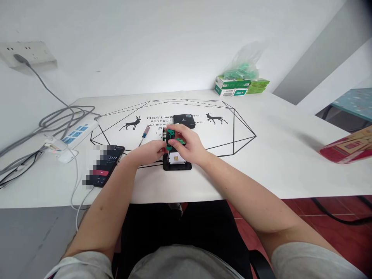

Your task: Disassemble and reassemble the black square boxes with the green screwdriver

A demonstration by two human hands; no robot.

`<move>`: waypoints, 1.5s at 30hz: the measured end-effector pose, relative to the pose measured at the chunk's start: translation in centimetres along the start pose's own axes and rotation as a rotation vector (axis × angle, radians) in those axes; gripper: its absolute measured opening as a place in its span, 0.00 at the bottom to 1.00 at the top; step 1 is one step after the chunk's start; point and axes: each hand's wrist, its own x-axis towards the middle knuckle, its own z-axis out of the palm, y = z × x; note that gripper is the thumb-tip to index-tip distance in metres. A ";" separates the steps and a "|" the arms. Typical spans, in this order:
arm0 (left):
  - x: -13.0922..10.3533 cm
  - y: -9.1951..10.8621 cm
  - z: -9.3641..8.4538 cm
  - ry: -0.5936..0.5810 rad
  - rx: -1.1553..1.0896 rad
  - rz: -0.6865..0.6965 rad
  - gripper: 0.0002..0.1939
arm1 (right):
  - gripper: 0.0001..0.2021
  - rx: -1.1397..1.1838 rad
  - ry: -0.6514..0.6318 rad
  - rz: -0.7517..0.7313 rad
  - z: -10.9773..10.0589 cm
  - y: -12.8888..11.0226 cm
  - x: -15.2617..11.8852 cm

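An opened black electronic device point(177, 167) lies on the white table close to its front edge, with a white part and a small gold square showing inside. My right hand point(188, 143) is closed around the green-and-black handle of a screwdriver point(170, 134), which stands upright over the device's left side. Its lower end is partly hidden by my fingers. Just left of it, my left hand point(149, 152) has its fingers pressed together at the device's edge and the screwdriver's lower part; what they pinch is hidden.
Behind my hands lies a black cover point(185, 120). To the left are a second screwdriver point(145, 133), tiny loose pieces point(158, 133), a phone point(109, 166) on a cable and a power strip point(77, 133). Green-and-white boxes point(232, 87) stand at the back; a red package point(345, 145) is at right.
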 end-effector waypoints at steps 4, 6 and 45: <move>-0.2 0.3 -0.4 -0.033 -0.064 0.029 0.06 | 0.20 0.041 0.064 0.091 -0.4 0.3 0.1; -0.5 0.5 -0.6 -0.070 -0.101 0.050 0.09 | 0.21 0.073 0.149 0.117 -0.7 0.6 0.3; 0.3 -0.1 -0.4 0.125 -0.096 0.048 0.11 | 0.25 0.078 0.178 0.163 -1.4 0.9 0.5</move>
